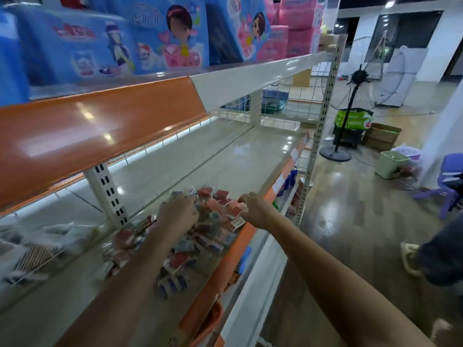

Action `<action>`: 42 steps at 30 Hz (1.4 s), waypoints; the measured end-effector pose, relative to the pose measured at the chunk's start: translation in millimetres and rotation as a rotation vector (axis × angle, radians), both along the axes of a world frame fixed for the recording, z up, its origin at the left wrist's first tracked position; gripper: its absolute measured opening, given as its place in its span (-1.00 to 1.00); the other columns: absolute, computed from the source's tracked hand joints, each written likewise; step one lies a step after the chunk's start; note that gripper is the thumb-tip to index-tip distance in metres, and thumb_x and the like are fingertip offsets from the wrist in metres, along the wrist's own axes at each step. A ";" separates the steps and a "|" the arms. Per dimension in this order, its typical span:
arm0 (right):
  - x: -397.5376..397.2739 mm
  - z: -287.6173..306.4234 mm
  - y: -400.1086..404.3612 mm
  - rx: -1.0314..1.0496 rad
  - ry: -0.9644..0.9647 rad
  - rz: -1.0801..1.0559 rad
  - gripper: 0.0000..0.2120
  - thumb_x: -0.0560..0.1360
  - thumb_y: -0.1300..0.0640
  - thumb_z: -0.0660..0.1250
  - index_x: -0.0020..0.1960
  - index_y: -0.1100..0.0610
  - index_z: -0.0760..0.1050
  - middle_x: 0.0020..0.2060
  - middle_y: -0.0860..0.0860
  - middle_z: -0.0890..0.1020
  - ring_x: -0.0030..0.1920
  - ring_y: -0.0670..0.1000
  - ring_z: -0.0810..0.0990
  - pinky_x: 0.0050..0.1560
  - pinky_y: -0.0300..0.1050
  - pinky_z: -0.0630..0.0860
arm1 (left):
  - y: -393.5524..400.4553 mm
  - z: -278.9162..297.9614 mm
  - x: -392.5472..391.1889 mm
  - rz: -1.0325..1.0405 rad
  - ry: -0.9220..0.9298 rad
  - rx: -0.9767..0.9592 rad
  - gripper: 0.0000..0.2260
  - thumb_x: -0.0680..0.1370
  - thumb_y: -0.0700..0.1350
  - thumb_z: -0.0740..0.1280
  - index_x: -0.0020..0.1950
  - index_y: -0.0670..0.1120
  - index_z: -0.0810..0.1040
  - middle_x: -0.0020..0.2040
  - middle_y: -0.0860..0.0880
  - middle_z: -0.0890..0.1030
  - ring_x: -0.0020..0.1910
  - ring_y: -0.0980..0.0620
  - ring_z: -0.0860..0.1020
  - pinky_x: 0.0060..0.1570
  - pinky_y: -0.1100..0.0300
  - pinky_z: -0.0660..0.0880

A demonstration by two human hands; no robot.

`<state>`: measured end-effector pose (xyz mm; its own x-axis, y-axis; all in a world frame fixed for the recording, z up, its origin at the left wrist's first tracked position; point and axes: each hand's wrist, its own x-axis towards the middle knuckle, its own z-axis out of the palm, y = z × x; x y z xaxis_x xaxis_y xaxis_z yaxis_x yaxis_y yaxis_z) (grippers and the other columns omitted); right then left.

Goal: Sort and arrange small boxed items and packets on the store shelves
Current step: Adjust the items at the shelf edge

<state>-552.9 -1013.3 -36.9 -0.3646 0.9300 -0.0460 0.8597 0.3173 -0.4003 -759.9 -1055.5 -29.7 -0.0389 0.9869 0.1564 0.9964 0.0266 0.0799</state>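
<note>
A loose heap of small red and blue boxes (200,236) in clear wrap lies on the middle shelf (225,156), near its orange front edge. My left hand (179,212) lies on top of the heap with its fingers curled down into the boxes. My right hand (255,209) reaches over the front edge and its fingertips pinch a small red box (236,211) at the right side of the heap. The image is blurred, so single boxes are hard to tell apart.
Large blue and pink packs (160,36) fill the top shelf. Clear bags (37,244) lie at the shelf's left. A standing fan (350,96), a green crate (353,120), cardboard boxes (382,136), a bin (392,164) and a person's foot (411,256) occupy the floor at right.
</note>
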 end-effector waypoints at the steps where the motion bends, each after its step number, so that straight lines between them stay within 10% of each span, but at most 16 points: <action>1: 2.2 -0.5 10.9 -0.002 0.001 0.012 -0.59 0.53 0.16 0.26 0.35 0.19 0.35 0.27 0.15 0.41 0.24 0.16 0.44 0.26 0.03 0.40 | 7.3 -1.7 -4.4 0.013 -0.012 -0.001 -0.65 0.52 0.00 0.28 0.28 -0.07 0.45 0.23 -0.10 0.51 0.21 -0.10 0.45 0.14 0.02 0.44; 14: 5.9 -28.0 116.3 0.038 -0.169 0.428 -0.67 0.48 0.20 0.28 0.23 0.13 0.52 0.13 0.16 0.54 0.16 0.16 0.50 0.13 -0.04 0.43 | 39.6 -23.9 2.1 0.302 -0.164 -0.078 -0.64 0.46 -0.01 0.36 0.24 0.01 0.47 0.06 -0.05 0.57 0.04 -0.04 0.52 0.01 0.11 0.46; 23: 17.5 -28.3 120.9 0.080 0.135 0.566 -0.71 0.50 0.16 0.32 0.21 0.12 0.48 0.10 0.04 0.54 0.10 0.00 0.50 0.06 -0.22 0.39 | 20.0 -26.6 16.7 0.455 -0.363 0.036 -0.55 0.45 -0.04 0.45 0.31 -0.02 0.44 0.25 -0.03 0.47 0.22 -0.03 0.45 0.19 0.04 0.43; 34: -1.5 -15.0 87.2 0.025 0.480 0.761 -0.70 0.45 0.24 0.37 0.17 0.10 0.49 0.11 -0.01 0.53 0.01 -0.07 0.53 0.06 -0.21 0.50 | -32.7 -14.3 53.6 0.400 -0.746 0.374 -0.69 0.47 -0.12 0.43 0.05 0.23 0.44 0.02 0.31 0.50 -0.02 0.48 0.46 -0.12 0.42 0.40; 42: -24.0 -11.8 52.3 -0.099 0.598 0.901 -0.75 0.48 0.12 0.37 0.14 -0.02 0.47 0.04 -0.11 0.52 0.00 -0.16 0.53 0.01 -0.41 0.47 | -76.6 -12.0 71.9 0.541 -1.153 0.514 -0.81 0.57 -0.10 0.26 0.10 0.17 0.51 -0.15 0.10 0.66 -0.13 0.20 0.62 -0.14 0.22 0.57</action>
<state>-576.9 -961.0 -48.6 -0.8996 0.3115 0.3060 -0.0158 0.6772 -0.7357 -688.0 -1132.1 -41.7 -0.7524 0.6489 0.1133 0.2341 0.1027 0.9668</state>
